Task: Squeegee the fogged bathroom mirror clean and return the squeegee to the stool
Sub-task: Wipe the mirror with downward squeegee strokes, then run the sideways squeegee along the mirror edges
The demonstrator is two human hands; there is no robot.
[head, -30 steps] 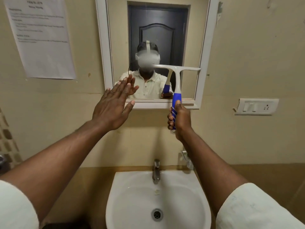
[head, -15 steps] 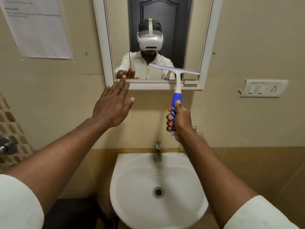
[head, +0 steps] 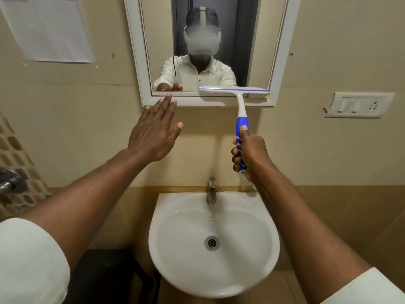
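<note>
The person's right hand (head: 247, 154) was curled round the blue-and-white handle of the one squeegee (head: 241, 110), thumb laid up along the grip. The squeegee stood nearly upright, its single blade lying level across the bottom edge of the mirror (head: 203, 51), over the right half of the lower frame. The left hand (head: 153, 132) was raised flat with its four fingers straight and close together, thumb held out to the side; it held nothing, and its fingertips reached the mirror's lower frame on the left. Whether they touched the frame could not be told.

One white basin (head: 258, 260) hung below the mirror, with one tap (head: 211, 190) at its back edge and one drain in its bowl. One dark stool (head: 105, 273) showed low at the left of the basin. On the wall were one sheet of paper (head: 48, 29) at upper left and one switch plate (head: 359, 105) at the right.
</note>
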